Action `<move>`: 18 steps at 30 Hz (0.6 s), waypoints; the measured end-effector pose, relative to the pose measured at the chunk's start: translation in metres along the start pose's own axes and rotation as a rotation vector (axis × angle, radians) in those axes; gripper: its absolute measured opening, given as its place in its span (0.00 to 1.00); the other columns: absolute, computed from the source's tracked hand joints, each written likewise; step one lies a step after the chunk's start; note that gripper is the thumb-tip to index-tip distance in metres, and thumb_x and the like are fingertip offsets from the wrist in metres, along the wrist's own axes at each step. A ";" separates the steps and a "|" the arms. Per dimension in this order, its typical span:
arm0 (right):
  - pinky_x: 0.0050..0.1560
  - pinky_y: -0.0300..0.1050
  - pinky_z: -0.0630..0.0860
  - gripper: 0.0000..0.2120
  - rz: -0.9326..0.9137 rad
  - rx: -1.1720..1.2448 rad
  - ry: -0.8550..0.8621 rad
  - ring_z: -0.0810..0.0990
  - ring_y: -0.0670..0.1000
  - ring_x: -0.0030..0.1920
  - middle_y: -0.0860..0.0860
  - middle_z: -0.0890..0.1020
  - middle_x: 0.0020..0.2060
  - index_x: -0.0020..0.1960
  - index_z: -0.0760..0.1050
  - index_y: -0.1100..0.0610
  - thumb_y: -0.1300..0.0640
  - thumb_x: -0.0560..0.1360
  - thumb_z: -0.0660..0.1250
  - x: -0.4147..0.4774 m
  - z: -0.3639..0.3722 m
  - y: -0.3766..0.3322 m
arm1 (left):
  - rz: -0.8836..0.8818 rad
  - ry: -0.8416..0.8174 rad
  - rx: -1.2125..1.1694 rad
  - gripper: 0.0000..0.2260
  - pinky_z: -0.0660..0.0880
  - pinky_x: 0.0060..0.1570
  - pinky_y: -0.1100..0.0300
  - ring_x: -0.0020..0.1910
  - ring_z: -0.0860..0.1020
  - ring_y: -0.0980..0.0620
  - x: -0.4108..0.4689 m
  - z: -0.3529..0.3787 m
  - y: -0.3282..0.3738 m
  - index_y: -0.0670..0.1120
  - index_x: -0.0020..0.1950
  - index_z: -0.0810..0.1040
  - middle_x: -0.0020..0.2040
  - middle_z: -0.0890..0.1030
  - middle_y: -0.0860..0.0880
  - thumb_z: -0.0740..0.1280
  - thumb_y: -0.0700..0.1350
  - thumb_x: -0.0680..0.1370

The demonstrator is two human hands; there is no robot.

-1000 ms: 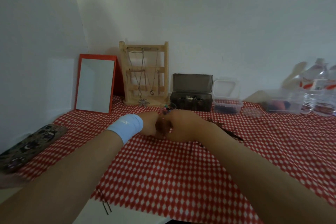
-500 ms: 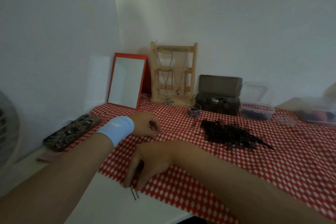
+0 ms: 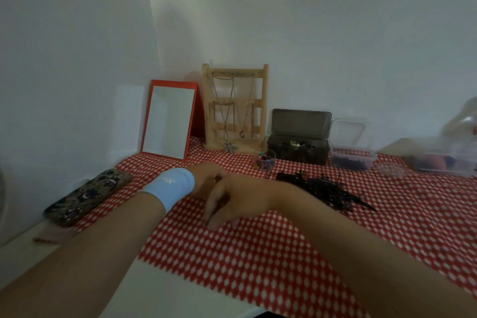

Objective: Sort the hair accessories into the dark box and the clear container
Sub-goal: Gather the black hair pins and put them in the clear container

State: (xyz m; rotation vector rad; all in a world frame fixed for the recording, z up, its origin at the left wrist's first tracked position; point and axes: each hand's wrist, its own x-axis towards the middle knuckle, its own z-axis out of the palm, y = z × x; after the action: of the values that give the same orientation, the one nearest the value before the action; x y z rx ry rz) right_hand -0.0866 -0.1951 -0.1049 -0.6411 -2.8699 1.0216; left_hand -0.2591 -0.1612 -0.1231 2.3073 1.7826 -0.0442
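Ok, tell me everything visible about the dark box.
The dark box looks like smoky, translucent plastic, rectangular with rounded corners. Its lid stands open, upright behind it. Small mixed items fill it, too blurred to name. It sits on the red checked cloth between the wooden jewellery stand and the clear container.

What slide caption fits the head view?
Left hand and right hand together over checked cloth; hairpin pile, dark box, clear container behind.

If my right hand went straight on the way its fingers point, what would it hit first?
Probably the red checked tablecloth: the right hand angles its fingers down and left toward it. They may already touch it.
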 end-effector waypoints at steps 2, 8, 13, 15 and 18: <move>0.58 0.41 0.77 0.07 0.131 -0.167 0.144 0.81 0.38 0.48 0.39 0.84 0.48 0.53 0.84 0.48 0.52 0.75 0.73 -0.018 -0.025 0.024 | 0.014 0.064 -0.069 0.07 0.71 0.47 0.63 0.46 0.77 0.55 0.010 0.001 0.009 0.56 0.53 0.82 0.45 0.78 0.59 0.68 0.50 0.76; 0.54 0.44 0.80 0.04 0.464 -0.363 0.389 0.80 0.41 0.44 0.40 0.83 0.43 0.48 0.85 0.46 0.50 0.75 0.73 -0.066 -0.063 0.093 | 0.148 0.160 -0.090 0.09 0.72 0.53 0.59 0.50 0.77 0.52 0.044 0.011 0.054 0.52 0.56 0.79 0.53 0.79 0.53 0.67 0.48 0.77; 0.52 0.47 0.81 0.17 0.588 -0.451 0.381 0.80 0.44 0.47 0.45 0.83 0.51 0.56 0.83 0.44 0.36 0.73 0.69 -0.082 -0.063 0.116 | 0.177 0.120 -0.083 0.11 0.74 0.59 0.53 0.54 0.77 0.49 0.066 0.021 0.080 0.49 0.59 0.79 0.58 0.80 0.48 0.65 0.51 0.79; 0.62 0.53 0.75 0.36 0.647 -0.510 0.333 0.74 0.50 0.60 0.48 0.76 0.62 0.67 0.74 0.43 0.24 0.65 0.66 -0.086 -0.058 0.123 | 0.194 0.115 -0.095 0.10 0.74 0.59 0.54 0.53 0.77 0.50 0.070 0.023 0.085 0.51 0.58 0.80 0.57 0.80 0.49 0.65 0.50 0.79; 0.70 0.58 0.66 0.49 0.700 -0.520 0.216 0.66 0.56 0.69 0.51 0.68 0.70 0.74 0.64 0.41 0.20 0.58 0.65 -0.091 -0.050 0.131 | 0.185 0.118 -0.188 0.12 0.75 0.59 0.55 0.54 0.79 0.52 0.075 0.024 0.089 0.51 0.61 0.80 0.57 0.81 0.51 0.67 0.44 0.78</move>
State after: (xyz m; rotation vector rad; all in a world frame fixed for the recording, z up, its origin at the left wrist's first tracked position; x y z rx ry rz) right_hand 0.0528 -0.1086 -0.1353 -1.7414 -2.7382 0.1536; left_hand -0.1516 -0.1157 -0.1446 2.3669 1.5413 0.2832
